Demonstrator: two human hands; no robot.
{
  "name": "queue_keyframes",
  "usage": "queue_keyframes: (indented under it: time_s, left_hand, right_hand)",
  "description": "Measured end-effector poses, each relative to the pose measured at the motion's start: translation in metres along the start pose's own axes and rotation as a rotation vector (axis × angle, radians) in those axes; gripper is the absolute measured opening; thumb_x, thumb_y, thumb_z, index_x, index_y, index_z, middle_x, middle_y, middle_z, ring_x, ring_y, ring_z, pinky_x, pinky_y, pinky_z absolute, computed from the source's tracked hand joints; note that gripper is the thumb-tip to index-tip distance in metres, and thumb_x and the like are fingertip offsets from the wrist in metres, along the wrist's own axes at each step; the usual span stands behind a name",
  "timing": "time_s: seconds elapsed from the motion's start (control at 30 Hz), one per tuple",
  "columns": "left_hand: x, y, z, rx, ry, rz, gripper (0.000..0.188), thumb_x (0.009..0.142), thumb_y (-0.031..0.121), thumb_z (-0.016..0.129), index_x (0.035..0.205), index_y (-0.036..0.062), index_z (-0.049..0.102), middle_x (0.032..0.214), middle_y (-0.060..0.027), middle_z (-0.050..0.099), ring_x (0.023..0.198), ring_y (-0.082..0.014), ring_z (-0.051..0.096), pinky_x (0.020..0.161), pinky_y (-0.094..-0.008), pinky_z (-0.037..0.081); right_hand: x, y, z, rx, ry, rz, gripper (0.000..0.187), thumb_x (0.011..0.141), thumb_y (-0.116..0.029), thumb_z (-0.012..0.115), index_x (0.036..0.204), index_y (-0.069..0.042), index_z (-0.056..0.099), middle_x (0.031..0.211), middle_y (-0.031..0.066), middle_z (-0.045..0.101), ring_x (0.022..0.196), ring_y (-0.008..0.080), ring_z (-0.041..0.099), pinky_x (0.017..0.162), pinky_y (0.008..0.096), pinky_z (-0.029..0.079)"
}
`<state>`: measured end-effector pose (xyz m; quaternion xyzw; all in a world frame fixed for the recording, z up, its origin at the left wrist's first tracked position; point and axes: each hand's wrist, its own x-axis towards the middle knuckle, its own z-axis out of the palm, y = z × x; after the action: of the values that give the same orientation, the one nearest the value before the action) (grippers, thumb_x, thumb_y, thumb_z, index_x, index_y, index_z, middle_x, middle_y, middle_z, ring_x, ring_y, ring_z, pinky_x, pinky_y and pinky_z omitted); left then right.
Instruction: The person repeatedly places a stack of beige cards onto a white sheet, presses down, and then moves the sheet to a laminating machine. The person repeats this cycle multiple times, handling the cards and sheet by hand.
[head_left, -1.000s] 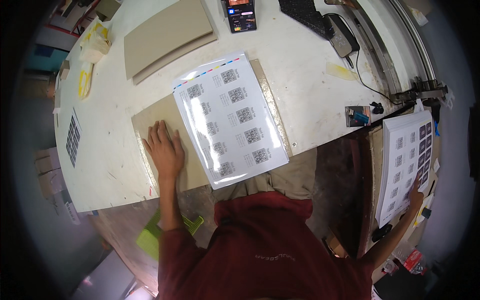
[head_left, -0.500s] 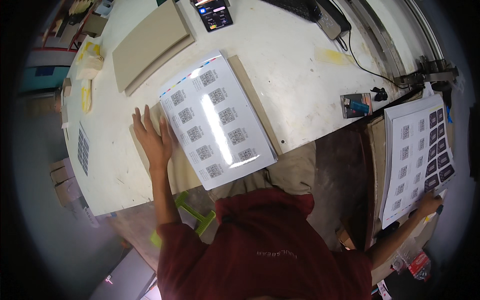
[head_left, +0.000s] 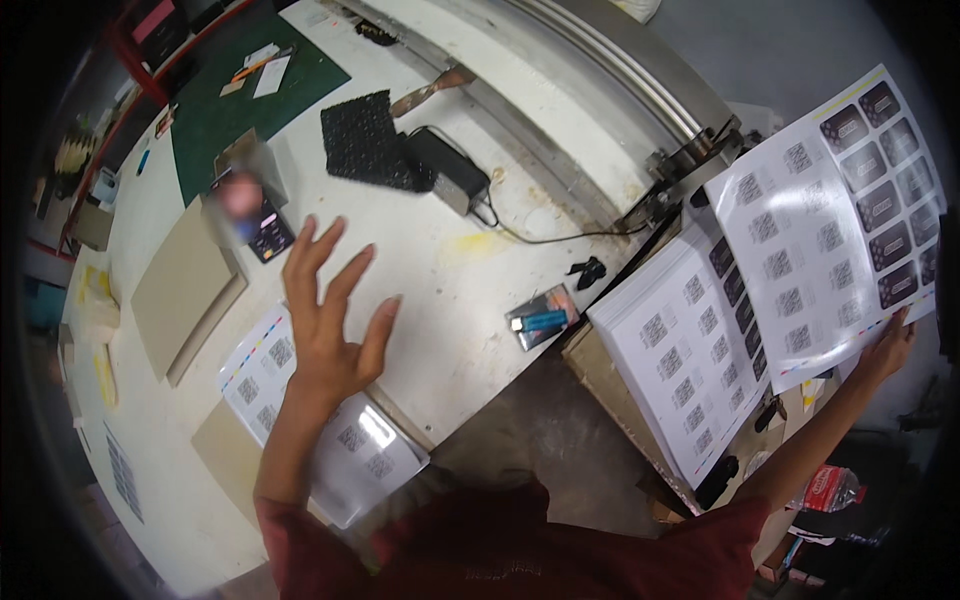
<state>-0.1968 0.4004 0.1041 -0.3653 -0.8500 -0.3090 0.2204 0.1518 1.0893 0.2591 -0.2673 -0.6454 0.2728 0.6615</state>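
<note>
My right hand (head_left: 885, 350) pinches corner of lifted printed sheet (head_left: 835, 215); left hand (head_left: 330, 320) spread, empty, above table (head_left: 470, 280). Risk: sheet bends, slips (one-corner grip weak) onto stack (head_left: 680, 370).

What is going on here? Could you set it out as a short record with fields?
Place: white worktable
Left hand: raised, fingers spread, holding nothing, above a glossy printed sheet lying on the table
Right hand: grips the lower edge of a lifted printed sheet
Below the lifted sheet: a stack of like sheets
Nearby: grey boards, black pad
</note>
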Motion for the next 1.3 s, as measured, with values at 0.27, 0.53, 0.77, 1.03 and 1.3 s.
queue_keyframes:
  time_s: [0.27, 0.53, 0.77, 1.03, 1.3]
  left_hand:
    - [0.088, 0.012, 0.07, -0.265, -0.019, 0.208, 0.045, 0.081, 0.01, 0.077, 0.124, 0.0042, 0.064, 0.139, -0.021, 0.054, 0.135, -0.0423, 0.045, 0.111, -0.0514, 0.036]
    - [0.168, 0.028, 0.172, -0.506, -0.001, -0.002, 0.032, 0.089, 0.017, 0.073, 0.118, 0.0044, 0.067, 0.119, -0.0129, 0.066, 0.105, -0.0247, 0.061, 0.084, -0.0362, 0.05]
    - [0.234, 0.02, 0.239, -0.849, -0.066, -0.433, 0.046, 0.091, 0.028, 0.074, 0.122, -0.0047, 0.063, 0.107, -0.01, 0.068, 0.087, -0.0132, 0.058, 0.078, -0.0297, 0.05]
    - [0.259, -0.015, 0.23, -1.23, 0.012, -0.878, 0.071, 0.09, 0.033, 0.076, 0.137, -0.0104, 0.045, 0.115, -0.0157, 0.066, 0.109, -0.0218, 0.063, 0.088, -0.0364, 0.054]
    - [0.184, -0.079, 0.126, -1.308, 0.225, -0.84, 0.059, 0.085, 0.007, 0.075, 0.133, -0.0134, 0.046, 0.115, -0.0214, 0.067, 0.102, -0.0226, 0.069, 0.091, -0.0319, 0.054]
  right_hand:
    - [0.113, -0.004, 0.025, -0.742, 0.01, -0.204, 0.036, 0.091, -0.012, 0.07, 0.12, 0.006, 0.057, 0.11, 0.0208, 0.065, 0.092, 0.0292, 0.065, 0.078, 0.0443, 0.059]
    - [0.102, 0.095, 0.291, 0.492, 0.21, 0.013, 0.027, 0.084, 0.007, 0.062, 0.11, 0.013, 0.058, 0.113, 0.0239, 0.065, 0.092, 0.0311, 0.071, 0.081, 0.0543, 0.062]
    - [-0.039, 0.084, 0.47, 0.496, 0.051, 0.268, 0.036, 0.092, -0.012, 0.065, 0.115, 0.015, 0.055, 0.112, 0.022, 0.065, 0.093, 0.0258, 0.066, 0.082, 0.0364, 0.056]
    - [-0.095, 0.014, 0.424, -0.165, -0.807, 0.387, 0.059, 0.086, -0.045, 0.078, 0.117, 0.004, 0.065, 0.119, 0.0148, 0.063, 0.1, 0.0232, 0.061, 0.085, 0.0347, 0.05]
    - [-0.201, -0.078, 0.346, -0.044, -0.343, -0.589, 0.031, 0.082, -0.018, 0.079, 0.103, 0.001, 0.067, 0.093, 0.0124, 0.068, 0.084, 0.0222, 0.064, 0.078, 0.0353, 0.05]
